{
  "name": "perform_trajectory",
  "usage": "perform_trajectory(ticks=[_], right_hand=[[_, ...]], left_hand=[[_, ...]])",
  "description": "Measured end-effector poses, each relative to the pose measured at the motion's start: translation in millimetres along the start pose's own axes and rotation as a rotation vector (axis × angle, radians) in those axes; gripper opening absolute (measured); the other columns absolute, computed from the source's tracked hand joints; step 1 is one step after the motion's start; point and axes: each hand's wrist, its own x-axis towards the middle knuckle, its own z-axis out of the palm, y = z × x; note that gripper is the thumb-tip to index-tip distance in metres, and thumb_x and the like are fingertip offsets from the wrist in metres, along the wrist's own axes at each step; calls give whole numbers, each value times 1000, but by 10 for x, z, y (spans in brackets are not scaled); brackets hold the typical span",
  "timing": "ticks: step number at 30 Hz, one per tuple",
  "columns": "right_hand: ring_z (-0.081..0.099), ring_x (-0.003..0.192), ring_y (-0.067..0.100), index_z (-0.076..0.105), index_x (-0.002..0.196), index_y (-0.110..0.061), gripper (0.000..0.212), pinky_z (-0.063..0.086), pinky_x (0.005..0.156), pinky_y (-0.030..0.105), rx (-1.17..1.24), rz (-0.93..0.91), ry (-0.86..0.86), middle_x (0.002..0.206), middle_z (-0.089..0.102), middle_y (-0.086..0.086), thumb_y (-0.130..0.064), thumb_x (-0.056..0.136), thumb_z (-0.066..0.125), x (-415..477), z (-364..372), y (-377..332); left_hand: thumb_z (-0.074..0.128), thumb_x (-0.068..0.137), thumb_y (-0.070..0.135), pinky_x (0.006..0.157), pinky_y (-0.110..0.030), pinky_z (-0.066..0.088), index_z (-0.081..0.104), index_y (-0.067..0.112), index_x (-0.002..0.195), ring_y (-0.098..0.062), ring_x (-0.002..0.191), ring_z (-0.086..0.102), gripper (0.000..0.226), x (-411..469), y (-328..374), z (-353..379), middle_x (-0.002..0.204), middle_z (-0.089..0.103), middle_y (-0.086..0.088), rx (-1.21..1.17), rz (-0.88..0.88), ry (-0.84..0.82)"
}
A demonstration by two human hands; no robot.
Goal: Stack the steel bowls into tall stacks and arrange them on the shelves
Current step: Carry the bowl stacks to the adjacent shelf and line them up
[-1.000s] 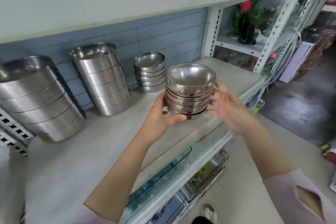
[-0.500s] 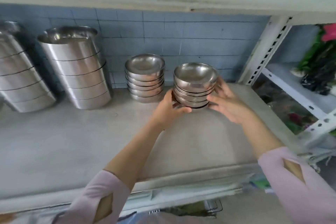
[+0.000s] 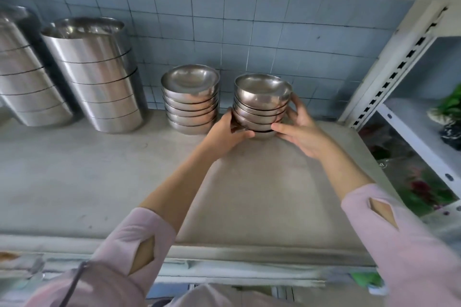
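Observation:
A stack of several small steel bowls (image 3: 262,104) stands at the back of the grey shelf (image 3: 274,194), its base touching or just above the surface. My left hand (image 3: 224,134) grips its left side, thumb curled under the lower bowls. My right hand (image 3: 301,129) grips the right side, fingers wrapped behind the stack. A second stack of like bowls (image 3: 190,101) stands close to its left, against the blue tiled wall.
Two tall stacks of larger steel pots stand further left, one (image 3: 97,77) upright, the other (image 3: 27,75) at the frame's edge. A white perforated shelf post (image 3: 389,67) bounds the right side, with artificial flowers (image 3: 449,112) on the neighbouring rack.
Both hands have carried the bowl stack from the shelf's front edge back toward the wall, lowering it beside the other bowl stack. The camera has turned to face the shelf squarely.

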Motion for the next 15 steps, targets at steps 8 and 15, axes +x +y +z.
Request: perform_trajectory(ticks=[8,15], right_hand=[[49,135,22,28,147,-36,87,46,105,43,-25,-29,52,151,44,-4,13,85,65,-71,15,17],[64,108,12,60,125,-21,45,50,97,31,-412,-160,465,119,66,-5,-22,84,77,-852,531,-101]], left_hand=[[79,75,43,93,-27,42,41,9,137,-20,120,55,80,-71,45,-21,129,59,-4,157,-114,47],[69,87,33,98,-29,47,58,20,131,-16,116,59,47,-986,117,-736,125,62,3,238,-27,-11]])
